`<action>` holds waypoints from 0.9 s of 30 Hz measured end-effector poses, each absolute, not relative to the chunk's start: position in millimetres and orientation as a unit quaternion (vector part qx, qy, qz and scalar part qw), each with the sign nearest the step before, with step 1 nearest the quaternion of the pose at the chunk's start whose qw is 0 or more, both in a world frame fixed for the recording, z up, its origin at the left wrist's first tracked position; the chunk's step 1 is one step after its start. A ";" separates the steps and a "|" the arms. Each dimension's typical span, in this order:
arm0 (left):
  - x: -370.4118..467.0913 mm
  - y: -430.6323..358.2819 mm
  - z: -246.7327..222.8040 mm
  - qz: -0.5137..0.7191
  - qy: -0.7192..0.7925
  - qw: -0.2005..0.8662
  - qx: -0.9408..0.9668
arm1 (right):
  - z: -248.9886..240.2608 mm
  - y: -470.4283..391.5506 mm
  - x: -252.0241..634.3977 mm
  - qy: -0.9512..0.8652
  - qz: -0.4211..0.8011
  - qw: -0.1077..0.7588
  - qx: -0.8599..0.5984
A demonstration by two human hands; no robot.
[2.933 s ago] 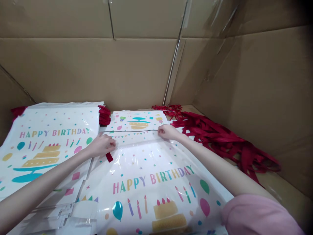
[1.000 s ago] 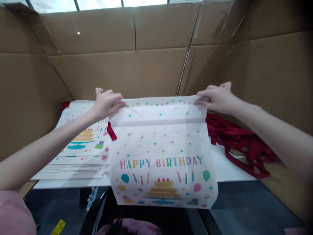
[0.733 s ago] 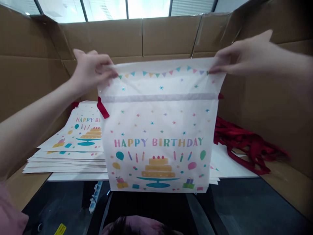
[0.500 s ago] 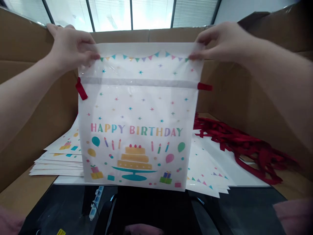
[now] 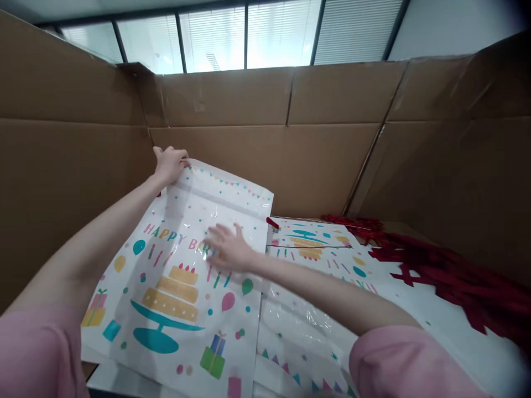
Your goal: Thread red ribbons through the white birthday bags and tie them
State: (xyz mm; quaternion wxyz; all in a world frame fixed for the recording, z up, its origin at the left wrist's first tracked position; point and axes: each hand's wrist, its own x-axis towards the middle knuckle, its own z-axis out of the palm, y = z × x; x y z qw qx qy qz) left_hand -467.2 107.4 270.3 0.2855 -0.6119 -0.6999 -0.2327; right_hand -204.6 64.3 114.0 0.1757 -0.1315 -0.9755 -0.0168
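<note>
Left hand (image 5: pixel 169 164): fingers closed on the far left corner of the birthday bag (image 5: pixel 182 276). Right hand (image 5: pixel 229 250): open, fingers spread, palm flat on the bag's printed lettering. Bag lies flat under both hands. Just right of the right hand, more printed bags (image 5: pixel 319 260); beyond them, well apart, red ribbons (image 5: pixel 448 276). Cardboard walls (image 5: pixel 257 138) behind.

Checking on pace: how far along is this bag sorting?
Done: one birthday bag lies on the left pile. In hand: left hand grips its top corner, right hand presses it flat. Left: more bags lie on the right beside red ribbons.
</note>
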 end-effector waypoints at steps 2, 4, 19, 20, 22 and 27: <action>-479.9 123.9 254.6 -0.233 -0.709 0.265 -0.610 | 74.9 51.1 -218.6 -0.986 0.035 0.115 -0.115; -493.4 138.0 240.2 -0.235 -0.716 0.244 -0.611 | 51.8 54.6 -224.4 -0.988 0.078 0.061 -0.120; -439.7 150.5 124.7 -0.138 -0.664 0.177 -0.713 | 51.9 76.6 -212.3 -0.980 0.067 0.146 -0.120; -429.4 146.6 120.6 -0.136 -0.659 0.158 -0.723 | 57.1 66.1 -200.4 -0.977 0.081 0.165 -0.108; -409.2 134.1 122.1 -0.166 -0.642 0.136 -0.736 | 73.2 47.8 -168.9 -0.966 0.115 0.216 -0.082; -371.2 83.1 181.1 -0.332 -0.551 0.156 -0.750 | 145.7 18.6 -64.6 -0.901 0.155 0.386 -0.122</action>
